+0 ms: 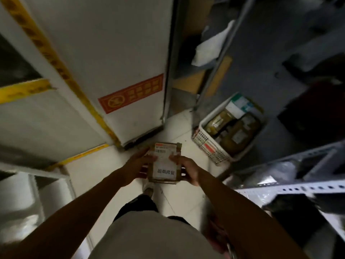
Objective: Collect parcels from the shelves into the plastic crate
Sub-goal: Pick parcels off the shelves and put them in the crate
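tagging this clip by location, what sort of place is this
Probably a parcel storeroom or courier pickup point: metal shelves line a narrow aisle, a white plastic crate on the floor holds packages, and both hands hold a labelled cardboard parcel.

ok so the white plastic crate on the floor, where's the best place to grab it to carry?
Take the white plastic crate by its top rim, probably at the two short ends, coming down from above with fingers hooking under the lip. It stands open-topped on the floor and is already full of parcels, so the inside offers no hold, and the lattice walls look flimsier than the rim. Handles are not visible.
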Motion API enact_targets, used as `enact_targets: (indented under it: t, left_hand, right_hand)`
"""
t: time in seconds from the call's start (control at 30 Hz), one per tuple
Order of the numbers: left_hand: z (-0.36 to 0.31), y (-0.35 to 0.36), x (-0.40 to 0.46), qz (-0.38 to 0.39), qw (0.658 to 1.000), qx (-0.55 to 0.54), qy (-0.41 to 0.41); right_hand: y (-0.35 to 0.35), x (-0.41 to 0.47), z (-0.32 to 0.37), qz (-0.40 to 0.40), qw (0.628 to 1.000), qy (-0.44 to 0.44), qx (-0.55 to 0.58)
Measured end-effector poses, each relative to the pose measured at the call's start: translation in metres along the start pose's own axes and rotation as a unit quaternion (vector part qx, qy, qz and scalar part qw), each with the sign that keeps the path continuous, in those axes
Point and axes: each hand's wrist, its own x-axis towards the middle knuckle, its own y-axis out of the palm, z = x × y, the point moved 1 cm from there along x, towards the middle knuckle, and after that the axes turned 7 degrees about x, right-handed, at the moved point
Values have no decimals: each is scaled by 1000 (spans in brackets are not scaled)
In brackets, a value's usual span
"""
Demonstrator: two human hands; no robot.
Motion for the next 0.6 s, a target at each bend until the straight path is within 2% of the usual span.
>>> enact_targets:
  t: [0.2,0.37,0.6]
  left_hand:
    - [-73,29,84,120,989,84,-21]
    - [-118,62,147,195,970,140,-39]
    - [-147,106,209,250,946,193,-79]
  right_hand:
    - [-48,12,32,-99,989,-37,103]
    - [-72,16,48,-174,962,-73,199]
    - [-108,28,57,-217,924,-83,304]
